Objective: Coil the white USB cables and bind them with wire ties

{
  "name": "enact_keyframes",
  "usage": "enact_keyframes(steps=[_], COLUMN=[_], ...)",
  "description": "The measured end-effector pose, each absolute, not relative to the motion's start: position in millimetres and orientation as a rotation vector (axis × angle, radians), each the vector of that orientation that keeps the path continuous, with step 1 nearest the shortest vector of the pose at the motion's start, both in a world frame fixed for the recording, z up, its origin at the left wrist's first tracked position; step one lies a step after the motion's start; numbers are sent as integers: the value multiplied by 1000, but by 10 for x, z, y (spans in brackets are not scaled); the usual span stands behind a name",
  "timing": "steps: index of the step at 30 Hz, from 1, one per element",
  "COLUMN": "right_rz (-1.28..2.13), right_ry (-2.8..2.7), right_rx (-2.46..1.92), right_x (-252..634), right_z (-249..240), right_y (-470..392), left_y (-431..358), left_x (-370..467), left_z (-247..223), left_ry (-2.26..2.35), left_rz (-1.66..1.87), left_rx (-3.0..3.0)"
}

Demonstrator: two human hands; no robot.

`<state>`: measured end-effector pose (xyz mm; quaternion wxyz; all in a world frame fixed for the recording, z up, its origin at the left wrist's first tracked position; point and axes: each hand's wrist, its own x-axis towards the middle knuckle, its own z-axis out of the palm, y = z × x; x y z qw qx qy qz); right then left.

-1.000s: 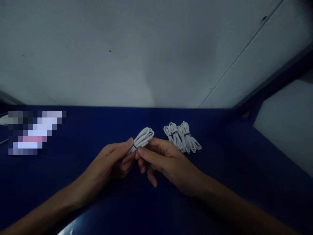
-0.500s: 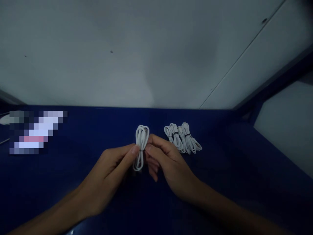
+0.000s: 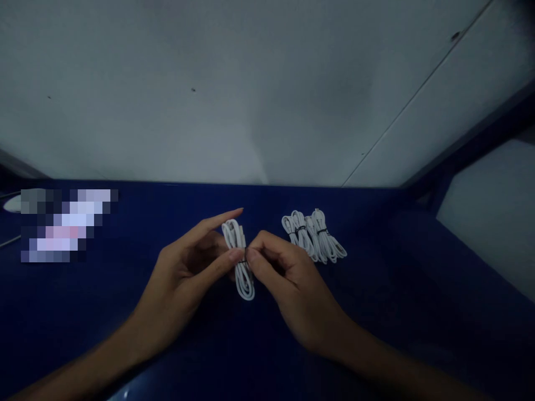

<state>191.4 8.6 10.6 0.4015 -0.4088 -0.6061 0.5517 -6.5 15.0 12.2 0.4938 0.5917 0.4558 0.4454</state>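
A coiled white cable (image 3: 244,285) is held up in front of me, bound round its middle by a thin black tie (image 3: 242,260). My left hand (image 3: 179,284) grips the coil, thumb across its front and index finger stretched out beyond it. From the other side, my right hand (image 3: 288,284) pinches with thumb and index finger at the tie, close against the coil. A light connector lies along the upper part of the cable. To the right, beyond my right hand, several bundled white cables (image 3: 320,236) lie side by side, bound with black ties.
Below the hands is a dark blue table (image 3: 200,356). A pale wall panel (image 3: 225,133) rises along its far edge. At the left lie a pixelated bright object (image 3: 75,225) and a white rounded item (image 3: 11,204) beside a thin cord.
The held cable has turned, its top now leaning left. My left index finger has stretched out behind it, and my right hand's lower fingers have curled in. The other bundles stay put.
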Motion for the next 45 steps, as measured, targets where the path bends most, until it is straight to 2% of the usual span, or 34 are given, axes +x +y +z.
enact_keyframes(steps=[10,14,19,22,29,38,41,45], right_rz=[933,793,927,1018,1091,884,901,1100], right_ry=[-1818,-1874,-1768,-1733,-1745,-1905,-1893,-1734], right_rx=[-825,-754,-954,-995,-949,-872,-878,-950], right_x=[1913,1948,1965,1965,1951,1960,1968,1983], right_z=[40,41,113,127,132,59,76,125], right_y=[98,139,143,138,131,109,122,139], left_y=[185,137,99,77,72,160,146,84], left_x=[-51,-45,-91,-109,-71,-32,-23,-41], left_z=[223,226,138,103,162,226,217,199], left_ry=[905,983,1256,1212,1217,972,945,1102], left_rz=[791,863,1117,1144,1142,964,933,1053], left_rx=[841,1070,1903,2085,1738,1021,1100,1652])
